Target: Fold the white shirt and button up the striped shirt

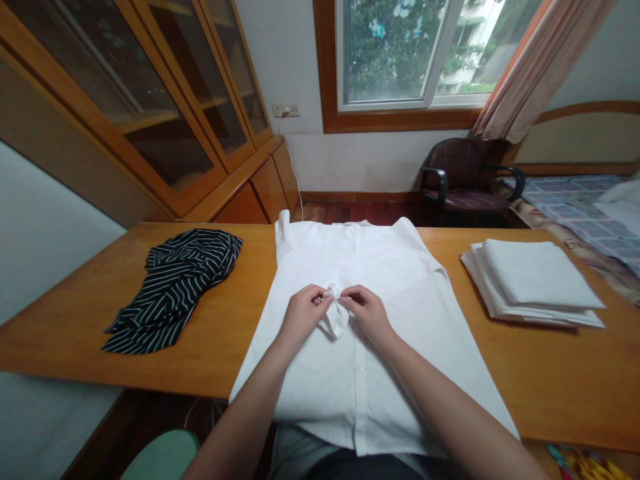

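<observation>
A white button-up shirt [320, 380] lies spread across the table, its button strip running down the middle and its lower hem hanging over the near edge. Above the shirt's centre, my left hand [304, 312] pinches a bunched piece of white cloth that looks like a shirt cuff [338, 323]. My right hand [370, 312] grips the same piece from the other side, thumb and forefinger closed. The fingertips of both hands nearly meet at the top of the cuff. Whatever small detail lies between them is hidden.
On the wooden table [540, 380], a black-and-white striped garment [180, 287] lies crumpled at left. A stack of folded white cloths [535, 280] sits at right. Beyond are a glass-door cabinet [225, 173] and an armchair [457, 173]. A green stool [163, 457] stands below.
</observation>
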Demonstrator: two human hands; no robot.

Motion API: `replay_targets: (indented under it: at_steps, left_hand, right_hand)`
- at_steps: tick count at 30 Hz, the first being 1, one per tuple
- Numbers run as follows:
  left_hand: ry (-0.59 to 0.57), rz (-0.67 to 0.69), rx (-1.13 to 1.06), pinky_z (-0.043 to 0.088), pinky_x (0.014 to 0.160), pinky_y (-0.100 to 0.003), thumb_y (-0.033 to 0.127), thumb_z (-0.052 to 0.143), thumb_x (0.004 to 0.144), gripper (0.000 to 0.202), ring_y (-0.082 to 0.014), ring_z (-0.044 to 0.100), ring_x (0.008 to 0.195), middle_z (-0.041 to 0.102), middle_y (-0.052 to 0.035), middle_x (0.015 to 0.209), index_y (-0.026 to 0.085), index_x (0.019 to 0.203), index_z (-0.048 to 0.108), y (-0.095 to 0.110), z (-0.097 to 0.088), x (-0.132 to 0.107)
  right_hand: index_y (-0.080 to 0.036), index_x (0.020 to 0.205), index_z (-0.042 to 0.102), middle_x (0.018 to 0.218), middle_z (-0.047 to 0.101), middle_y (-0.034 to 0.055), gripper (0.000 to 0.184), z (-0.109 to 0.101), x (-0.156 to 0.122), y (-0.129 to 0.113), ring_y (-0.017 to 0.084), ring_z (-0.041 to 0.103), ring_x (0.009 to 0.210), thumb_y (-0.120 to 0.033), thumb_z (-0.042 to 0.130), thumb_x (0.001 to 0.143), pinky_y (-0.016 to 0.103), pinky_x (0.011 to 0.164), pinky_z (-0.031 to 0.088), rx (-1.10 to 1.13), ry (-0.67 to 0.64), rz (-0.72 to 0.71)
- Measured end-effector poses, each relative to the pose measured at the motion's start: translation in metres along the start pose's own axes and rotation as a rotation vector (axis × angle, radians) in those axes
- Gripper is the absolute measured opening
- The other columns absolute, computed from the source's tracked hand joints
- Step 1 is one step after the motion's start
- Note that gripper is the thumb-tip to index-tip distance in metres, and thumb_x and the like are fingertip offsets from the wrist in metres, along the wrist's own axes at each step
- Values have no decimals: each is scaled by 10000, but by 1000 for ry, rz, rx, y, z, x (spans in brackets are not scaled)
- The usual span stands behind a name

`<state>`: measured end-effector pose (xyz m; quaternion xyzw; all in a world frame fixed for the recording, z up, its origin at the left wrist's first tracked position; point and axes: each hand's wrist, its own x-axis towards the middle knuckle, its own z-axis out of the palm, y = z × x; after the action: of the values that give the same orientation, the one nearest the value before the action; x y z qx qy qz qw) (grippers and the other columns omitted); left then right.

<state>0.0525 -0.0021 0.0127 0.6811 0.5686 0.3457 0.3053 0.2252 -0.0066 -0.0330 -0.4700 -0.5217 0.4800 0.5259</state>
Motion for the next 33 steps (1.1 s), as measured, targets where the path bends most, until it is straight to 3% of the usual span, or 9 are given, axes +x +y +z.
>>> replay_targets:
  at_steps: [13, 20, 26, 33]
  left_hand:
    - [-36, -41, -181, 496, 725, -267, 388, 599, 839, 229, -190, 657, 814, 725, -45, 857, 183, 823, 698, -6, 8, 6]
    - [69, -6, -33, 484, 712, -257, 337, 582, 850, 174, -167, 635, 772, 691, -30, 827, 187, 800, 656, -4, 6, 7]
    - [59, 109, 131, 469, 696, -248, 257, 574, 857, 119, -155, 608, 758, 653, -24, 809, 197, 791, 652, -1, 13, 7]
    - [-10, 8, -49, 478, 704, -256, 314, 588, 844, 176, -165, 637, 761, 701, -33, 815, 181, 788, 688, -1, 13, 11]
  right_hand:
    - [-208, 824, 694, 783, 671, 9, 106, -1, 2, 1, 166, 574, 719, -302, 684, 776, 280, 679, 445, -25, 8, -28]
    - [-207, 834, 685, 797, 674, 13, 99, -1, 2, 0, 168, 578, 726, -290, 674, 780, 286, 689, 452, 24, 30, -4]
    - [-211, 831, 668, 784, 668, 14, 118, 0, 1, -3, 176, 583, 729, -316, 676, 780, 297, 695, 462, 39, 38, 4]
    - [-211, 854, 662, 822, 678, 17, 122, 0, 2, 4, 177, 599, 751, -310, 686, 787, 297, 705, 464, 21, 61, -10]
